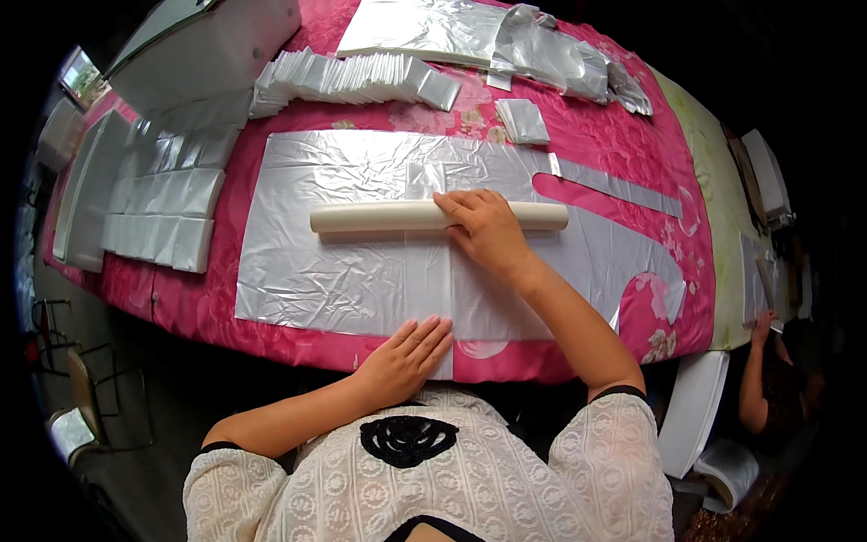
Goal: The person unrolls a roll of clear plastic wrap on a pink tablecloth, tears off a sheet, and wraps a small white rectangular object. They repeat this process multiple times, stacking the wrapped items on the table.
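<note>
A thin, shiny whitish plastic apron with curved cut-outs at its right end is spread on the table. Across it lies a long white tube. My right hand is closed over the tube right of its middle, fingers on the far side and thumb toward me. Beneath the tube, a narrow folded plastic strip runs from the far part of the apron to the table's front edge. Flat on the strip's near end rests my left hand, fingers stretched out and holding nothing.
Folded plastic packets stand in a long row at the back and in stacks at left, beside white boxes. A small packet pile and a stack of plastic sheets lie beyond the apron. Another person's arm shows at right.
</note>
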`<move>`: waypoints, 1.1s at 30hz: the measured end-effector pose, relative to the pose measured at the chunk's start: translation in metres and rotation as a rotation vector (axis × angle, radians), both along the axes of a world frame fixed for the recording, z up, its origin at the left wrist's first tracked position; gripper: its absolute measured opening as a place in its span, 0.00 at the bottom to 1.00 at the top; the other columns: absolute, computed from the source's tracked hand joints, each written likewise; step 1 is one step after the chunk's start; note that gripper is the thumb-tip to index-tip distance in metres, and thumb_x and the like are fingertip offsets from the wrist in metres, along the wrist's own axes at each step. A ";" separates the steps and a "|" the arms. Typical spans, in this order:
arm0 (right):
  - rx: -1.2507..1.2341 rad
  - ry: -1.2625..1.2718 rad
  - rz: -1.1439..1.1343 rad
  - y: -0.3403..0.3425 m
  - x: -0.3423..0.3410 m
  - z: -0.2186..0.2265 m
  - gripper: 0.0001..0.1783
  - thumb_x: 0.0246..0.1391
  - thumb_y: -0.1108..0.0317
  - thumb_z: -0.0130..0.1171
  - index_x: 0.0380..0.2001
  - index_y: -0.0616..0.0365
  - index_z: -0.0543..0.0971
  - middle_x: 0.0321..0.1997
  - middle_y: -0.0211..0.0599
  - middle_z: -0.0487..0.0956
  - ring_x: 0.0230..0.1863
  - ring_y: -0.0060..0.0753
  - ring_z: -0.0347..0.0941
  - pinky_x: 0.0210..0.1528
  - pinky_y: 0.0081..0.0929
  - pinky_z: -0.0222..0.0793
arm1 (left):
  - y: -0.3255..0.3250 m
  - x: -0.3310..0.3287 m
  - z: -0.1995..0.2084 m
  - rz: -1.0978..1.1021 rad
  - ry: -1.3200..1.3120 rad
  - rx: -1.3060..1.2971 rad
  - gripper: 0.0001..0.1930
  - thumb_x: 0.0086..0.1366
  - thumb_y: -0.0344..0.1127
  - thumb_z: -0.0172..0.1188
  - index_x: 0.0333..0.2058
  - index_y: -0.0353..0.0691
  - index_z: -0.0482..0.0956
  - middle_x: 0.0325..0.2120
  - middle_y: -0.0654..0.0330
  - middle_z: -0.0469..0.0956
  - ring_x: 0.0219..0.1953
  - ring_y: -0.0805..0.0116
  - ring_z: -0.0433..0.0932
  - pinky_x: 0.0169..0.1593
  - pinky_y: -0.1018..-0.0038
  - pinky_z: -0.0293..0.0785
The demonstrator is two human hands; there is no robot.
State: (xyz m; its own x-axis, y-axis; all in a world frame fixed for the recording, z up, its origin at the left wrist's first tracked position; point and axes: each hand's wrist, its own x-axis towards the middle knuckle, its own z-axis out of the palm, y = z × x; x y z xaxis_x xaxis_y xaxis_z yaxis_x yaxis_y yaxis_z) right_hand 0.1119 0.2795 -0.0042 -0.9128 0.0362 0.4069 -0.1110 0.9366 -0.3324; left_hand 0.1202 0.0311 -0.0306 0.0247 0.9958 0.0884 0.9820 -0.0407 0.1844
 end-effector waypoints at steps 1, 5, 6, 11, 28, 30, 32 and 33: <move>0.004 0.006 -0.013 0.011 -0.016 -0.004 0.25 0.41 0.70 0.60 0.48 0.51 0.74 0.44 0.34 0.76 0.47 0.38 0.68 0.51 0.36 0.61 | -0.001 -0.002 0.002 -0.022 -0.016 -0.003 0.28 0.57 0.36 0.47 0.57 0.31 0.59 0.60 0.49 0.56 0.63 0.58 0.56 0.62 0.62 0.52; 0.021 -0.029 -0.103 0.034 -0.052 -0.003 0.26 0.42 0.71 0.60 0.49 0.52 0.73 0.52 0.35 0.72 0.56 0.42 0.62 0.57 0.36 0.58 | -0.007 -0.021 0.000 -0.146 -0.207 0.085 0.30 0.56 0.37 0.51 0.57 0.33 0.59 0.60 0.50 0.57 0.62 0.58 0.56 0.61 0.65 0.57; 0.000 -0.001 -0.075 0.030 -0.051 -0.002 0.26 0.41 0.73 0.59 0.49 0.52 0.73 0.53 0.35 0.71 0.57 0.42 0.61 0.58 0.36 0.57 | -0.009 -0.024 0.002 -0.150 -0.278 0.069 0.29 0.55 0.36 0.52 0.56 0.33 0.61 0.60 0.50 0.57 0.62 0.58 0.57 0.61 0.65 0.59; -0.180 -0.156 0.258 -0.007 0.006 0.008 0.27 0.36 0.81 0.54 0.46 0.59 0.74 0.51 0.41 0.72 0.57 0.44 0.61 0.59 0.35 0.59 | -0.017 -0.035 -0.002 -0.250 -0.367 0.106 0.26 0.52 0.36 0.60 0.50 0.33 0.68 0.56 0.51 0.63 0.57 0.57 0.64 0.57 0.69 0.65; -0.117 0.024 0.157 -0.049 0.067 -0.018 0.17 0.38 0.78 0.56 0.38 0.57 0.78 0.41 0.35 0.77 0.41 0.39 0.72 0.42 0.32 0.70 | 0.009 -0.059 0.015 0.109 -0.222 0.197 0.30 0.47 0.28 0.58 0.52 0.34 0.66 0.50 0.53 0.70 0.54 0.58 0.68 0.54 0.64 0.65; -0.172 0.016 0.126 -0.046 0.067 -0.016 0.14 0.40 0.76 0.56 0.35 0.57 0.78 0.37 0.35 0.78 0.37 0.38 0.73 0.39 0.31 0.70 | 0.013 -0.063 0.013 0.133 -0.255 0.239 0.28 0.48 0.27 0.55 0.52 0.33 0.66 0.45 0.54 0.74 0.48 0.57 0.72 0.51 0.66 0.67; -0.295 -0.013 0.083 -0.045 0.065 -0.013 0.11 0.41 0.74 0.56 0.32 0.58 0.78 0.33 0.37 0.78 0.33 0.37 0.73 0.36 0.31 0.70 | 0.017 -0.063 0.015 0.211 -0.376 0.249 0.28 0.48 0.27 0.54 0.52 0.32 0.66 0.42 0.54 0.76 0.45 0.57 0.74 0.49 0.66 0.68; -0.365 -0.003 0.049 -0.044 0.060 -0.010 0.07 0.45 0.71 0.56 0.30 0.60 0.79 0.26 0.39 0.78 0.27 0.35 0.73 0.31 0.28 0.70 | 0.020 -0.063 0.017 0.238 -0.423 0.296 0.26 0.54 0.27 0.53 0.53 0.33 0.64 0.38 0.54 0.77 0.41 0.60 0.76 0.46 0.69 0.69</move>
State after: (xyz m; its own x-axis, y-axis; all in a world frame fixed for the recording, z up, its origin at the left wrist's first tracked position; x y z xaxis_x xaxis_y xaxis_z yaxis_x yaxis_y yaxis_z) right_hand 0.1718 0.2352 -0.0139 -0.9182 0.1351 0.3724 -0.1509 0.7499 -0.6441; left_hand 0.0568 0.0512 -0.0136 -0.2957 0.9010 0.3175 0.8132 0.0630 0.5785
